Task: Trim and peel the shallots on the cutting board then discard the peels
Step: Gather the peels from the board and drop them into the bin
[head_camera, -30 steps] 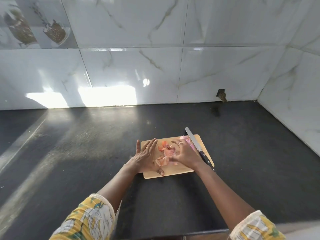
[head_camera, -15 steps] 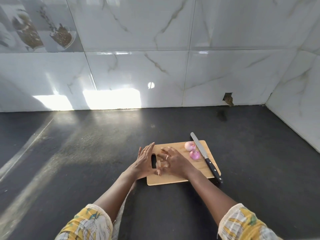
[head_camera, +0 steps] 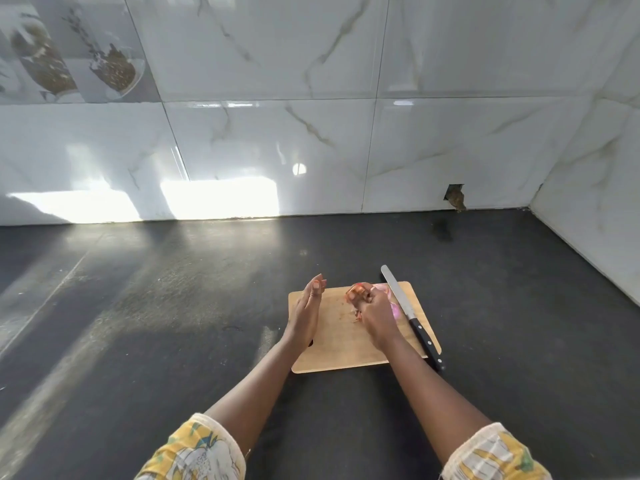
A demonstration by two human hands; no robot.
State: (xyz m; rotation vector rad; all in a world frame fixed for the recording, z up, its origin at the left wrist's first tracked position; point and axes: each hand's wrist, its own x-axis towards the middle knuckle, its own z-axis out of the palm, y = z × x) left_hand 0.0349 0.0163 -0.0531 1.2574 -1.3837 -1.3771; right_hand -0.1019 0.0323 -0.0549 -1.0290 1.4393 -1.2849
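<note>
A wooden cutting board lies on the dark counter. My right hand is over its middle, closed around a clump of orange-pink shallot peels. A few peel scraps remain on the board under that hand. Two peeled pink shallots lie just behind my right hand, largely hidden by it. My left hand stands on edge at the board's left side, fingers straight and together, holding nothing. A knife with a black handle rests along the board's right edge, blade pointing away.
The black counter stretches left and forward to a white marble-tiled wall. A second tiled wall closes the right side. A small hole sits in the back wall near the corner.
My hands swept the peels together on the board; my right hand now grips the gathered peels and has lifted them, while my left hand has drawn back to the board's left edge.
</note>
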